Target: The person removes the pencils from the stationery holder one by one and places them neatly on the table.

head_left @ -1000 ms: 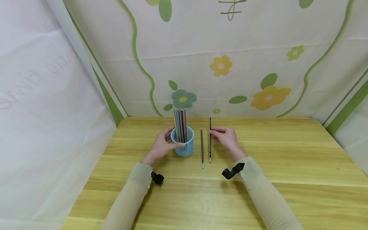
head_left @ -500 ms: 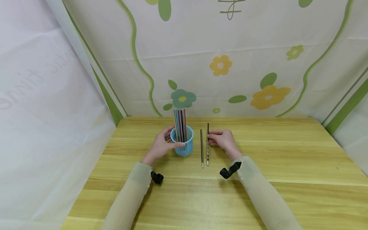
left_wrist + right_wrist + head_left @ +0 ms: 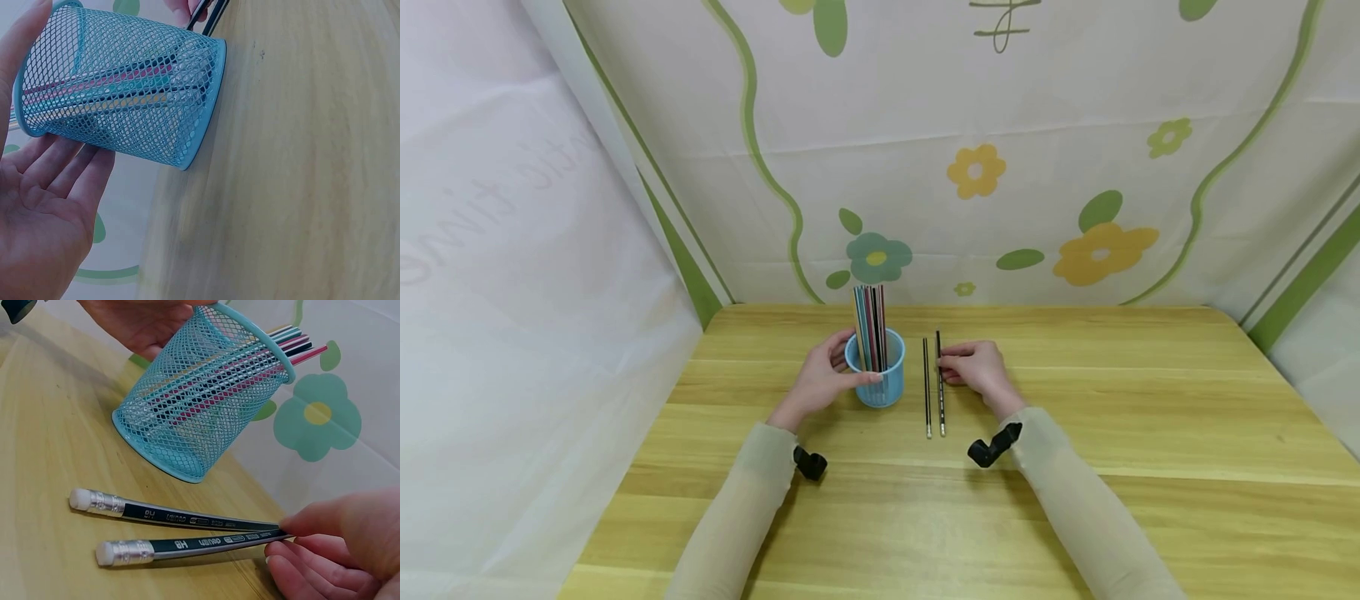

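My left hand [image 3: 820,379] holds a light blue mesh pencil cup [image 3: 891,393] by its rim, thumb in front and fingers behind. The cup stands upright on the table, and several coloured sticks or pencils [image 3: 250,369] lean together inside it. To its right lies a dark pencil [image 3: 927,392] with a white eraser. My right hand [image 3: 981,368] pinches a second dark pencil [image 3: 206,544] between thumb and fingers, nearly parallel to the first. Both eraser ends point toward me, and the right wrist view shows "HB" printed on them; my fingers hide the held pencil's far part there.
The wooden table [image 3: 880,525] reaches back to a white curtain [image 3: 917,200] printed with flowers. Another white cloth [image 3: 542,333] hangs along the left side. A black strap mount [image 3: 995,447] sits at my right wrist, a similar one [image 3: 810,463] at my left.
My right hand has moved slightly left and toward me, bringing its pencil down closer beside the lying one. My left hand and the cup have stayed in place.
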Motion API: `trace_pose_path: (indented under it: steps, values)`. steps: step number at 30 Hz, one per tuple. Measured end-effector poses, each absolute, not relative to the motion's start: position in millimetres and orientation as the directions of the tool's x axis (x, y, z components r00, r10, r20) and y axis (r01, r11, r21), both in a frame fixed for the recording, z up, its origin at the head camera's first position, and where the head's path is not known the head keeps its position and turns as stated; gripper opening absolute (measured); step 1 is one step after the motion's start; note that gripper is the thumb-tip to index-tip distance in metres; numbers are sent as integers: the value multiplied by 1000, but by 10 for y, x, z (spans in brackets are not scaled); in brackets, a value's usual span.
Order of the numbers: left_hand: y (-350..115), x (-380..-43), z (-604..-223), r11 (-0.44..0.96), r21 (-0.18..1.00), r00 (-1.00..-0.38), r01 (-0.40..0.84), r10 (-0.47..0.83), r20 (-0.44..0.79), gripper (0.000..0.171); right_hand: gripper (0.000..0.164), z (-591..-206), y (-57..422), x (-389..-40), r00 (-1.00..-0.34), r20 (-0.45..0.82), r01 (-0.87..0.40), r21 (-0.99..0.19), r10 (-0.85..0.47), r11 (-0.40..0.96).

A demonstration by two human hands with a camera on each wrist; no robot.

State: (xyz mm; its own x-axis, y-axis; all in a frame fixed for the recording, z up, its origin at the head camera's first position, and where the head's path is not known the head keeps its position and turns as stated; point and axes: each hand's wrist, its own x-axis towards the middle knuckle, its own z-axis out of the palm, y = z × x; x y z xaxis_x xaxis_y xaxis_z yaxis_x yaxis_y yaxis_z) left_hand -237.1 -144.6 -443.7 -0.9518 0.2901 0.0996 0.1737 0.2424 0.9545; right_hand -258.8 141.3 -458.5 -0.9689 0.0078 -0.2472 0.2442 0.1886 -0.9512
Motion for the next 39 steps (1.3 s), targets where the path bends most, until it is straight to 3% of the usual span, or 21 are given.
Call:
trace_pose_path:
  steps: [39]
  values:
    - [-1445,-2380,-4455,241,957,-955,164,282,92,90,27,-4579,1352,-2566,-981,-194,188,-921,18,342]
